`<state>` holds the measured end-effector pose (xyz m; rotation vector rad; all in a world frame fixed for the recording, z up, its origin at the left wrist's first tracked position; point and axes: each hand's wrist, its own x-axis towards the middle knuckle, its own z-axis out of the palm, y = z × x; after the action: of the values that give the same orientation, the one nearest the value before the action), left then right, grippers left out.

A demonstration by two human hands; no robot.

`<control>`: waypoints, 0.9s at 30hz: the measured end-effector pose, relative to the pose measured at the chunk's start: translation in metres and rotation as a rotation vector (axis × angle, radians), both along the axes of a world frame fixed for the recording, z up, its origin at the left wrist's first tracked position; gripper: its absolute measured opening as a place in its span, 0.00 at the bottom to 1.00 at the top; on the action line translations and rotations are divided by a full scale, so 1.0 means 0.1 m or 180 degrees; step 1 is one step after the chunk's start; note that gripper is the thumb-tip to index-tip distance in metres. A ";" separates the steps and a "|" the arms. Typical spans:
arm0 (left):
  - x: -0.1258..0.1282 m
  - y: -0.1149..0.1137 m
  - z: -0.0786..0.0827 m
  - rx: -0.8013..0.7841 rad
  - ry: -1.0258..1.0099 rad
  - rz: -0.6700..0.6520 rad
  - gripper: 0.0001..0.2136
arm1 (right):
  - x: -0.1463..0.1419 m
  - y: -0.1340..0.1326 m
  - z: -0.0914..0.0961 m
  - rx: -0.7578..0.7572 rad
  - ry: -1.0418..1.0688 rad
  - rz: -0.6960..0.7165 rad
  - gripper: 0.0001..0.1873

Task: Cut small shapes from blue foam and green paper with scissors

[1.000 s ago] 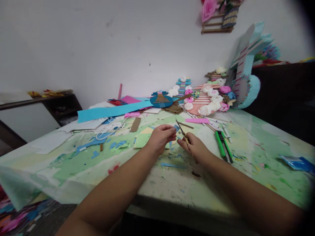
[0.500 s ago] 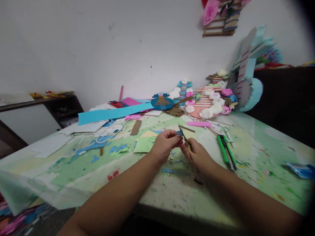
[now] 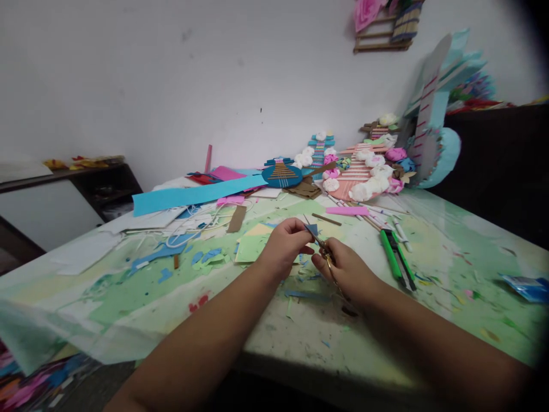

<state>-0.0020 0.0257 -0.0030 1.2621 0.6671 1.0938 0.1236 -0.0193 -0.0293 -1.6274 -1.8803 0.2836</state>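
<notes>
My left hand (image 3: 285, 245) pinches a small blue paper piece (image 3: 311, 229) just above the table. My right hand (image 3: 347, 270) grips small scissors (image 3: 321, 245), whose blades point up and left and meet the blue piece. Both hands are close together over the middle of the green-stained table (image 3: 300, 337). Blue and green paper scraps (image 3: 206, 256) lie scattered under and around them.
A green utility knife (image 3: 397, 258) lies to the right of my hands, a pink strip (image 3: 346, 210) behind it. A long blue paper strip (image 3: 193, 194), a light green sheet (image 3: 249, 247), paper-flower crafts (image 3: 364, 171) and a blue packet (image 3: 525, 286) lie around.
The scissors' blades have tilted lower and closed in on the blue piece. My hands stay together, with only small shifts.
</notes>
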 end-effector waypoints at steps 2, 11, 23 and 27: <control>0.00 -0.01 0.01 -0.0027 0.0008 -0.0014 0.04 | 0.00 0.00 0.00 0.0012 0.0020 0.0028 0.17; -0.03 0.02 0.00 -0.0050 0.0106 0.0136 0.04 | 0.01 0.01 0.00 0.0035 -0.0043 -0.0107 0.17; -0.02 0.05 -0.03 -0.0028 0.0133 -0.0190 0.05 | -0.02 0.01 -0.03 0.0053 0.0174 -0.0051 0.20; -0.02 0.03 -0.02 -0.0060 0.0056 -0.0282 0.08 | -0.04 -0.01 0.00 0.0102 0.0177 -0.0130 0.20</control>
<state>-0.0045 0.0288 -0.0047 1.2747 0.6277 1.0027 0.1199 -0.0203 -0.0296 -1.6181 -1.7991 0.2772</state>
